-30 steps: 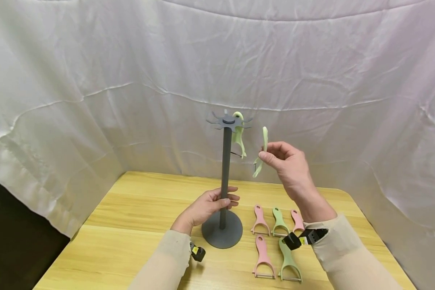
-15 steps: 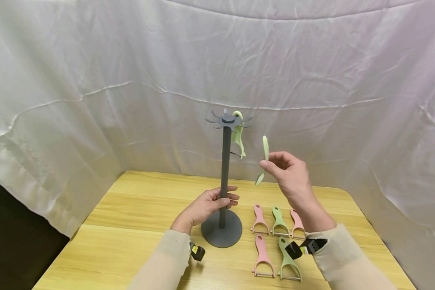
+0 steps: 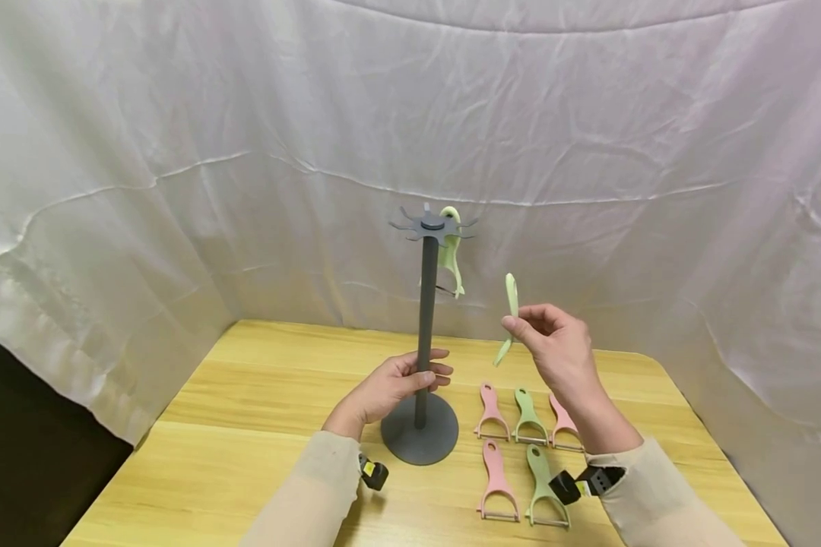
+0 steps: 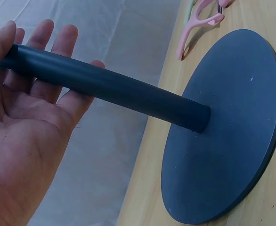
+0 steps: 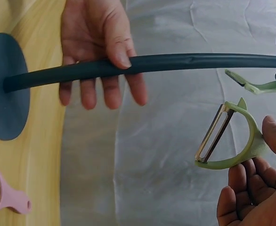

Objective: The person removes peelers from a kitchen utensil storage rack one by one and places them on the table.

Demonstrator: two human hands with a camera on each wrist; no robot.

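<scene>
In the head view my left hand (image 3: 390, 389) holds the post of a dark grey hook stand (image 3: 426, 304) low down, thumb in front and fingers behind. The stand is upright on its round base. A light green peeler (image 3: 449, 254) hangs from one of its top hooks. To the right, my right hand (image 3: 557, 342) pinches a second light green peeler (image 3: 511, 292) by its handle, in the air and apart from the stand. The right wrist view shows the blade end of this held peeler (image 5: 253, 141); thumb and fingers cover part of its handle.
On the wooden table (image 3: 246, 425), right of the base, several peelers lie in two rows. The back row has a pink one (image 3: 489, 399), a green one (image 3: 524, 403) and another pink. In front lie a pink (image 3: 494, 467) and a green (image 3: 538, 467). A pale curtain (image 3: 588, 167) surrounds the table.
My right hand has moved down and slightly right with its peeler, away from the stand's hooks, and the peeler has turned more edge-on. The left hand and the stand have stayed in place.
</scene>
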